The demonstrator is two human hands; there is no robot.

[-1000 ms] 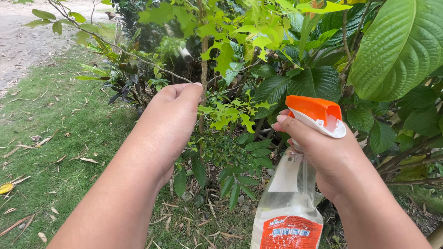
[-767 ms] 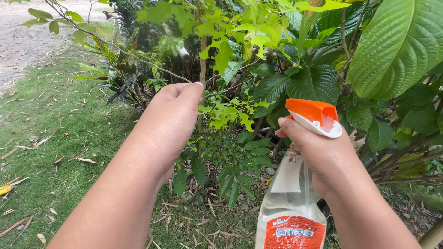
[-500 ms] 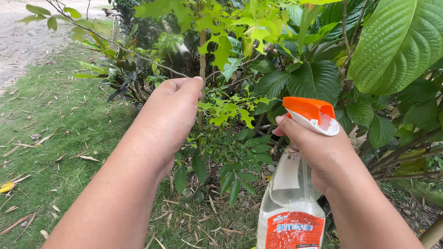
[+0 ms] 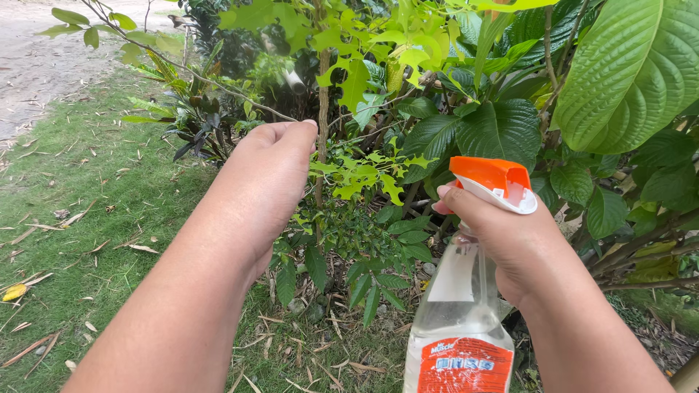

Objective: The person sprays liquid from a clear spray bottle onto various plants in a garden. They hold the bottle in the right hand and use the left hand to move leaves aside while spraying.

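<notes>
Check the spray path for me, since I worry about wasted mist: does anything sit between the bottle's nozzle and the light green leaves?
Nothing visible does. The spray bottle in the right hand faces the light green leaves across open air; the left hand is on the thin stem, off to the side.

The ground carries everything here. On the left it is a lawn (image 4: 109, 211) of short green grass, strewn with dry, narrow fallen leaves (image 4: 138, 248) in tan and brown; one yellow leaf (image 4: 12, 292) lies near the left edge. Beyond the grass, at the upper left, runs a bare stretch of pale dirt (image 4: 36, 62). Toward the middle the grass thins into a bed of dark soil (image 4: 331, 320) covered with dry leaf litter and thin twigs, from which the stems of the shrubs rise. A few small grey stones (image 4: 297, 307) sit in the litter near the base of the low, dark-leaved plant
</notes>
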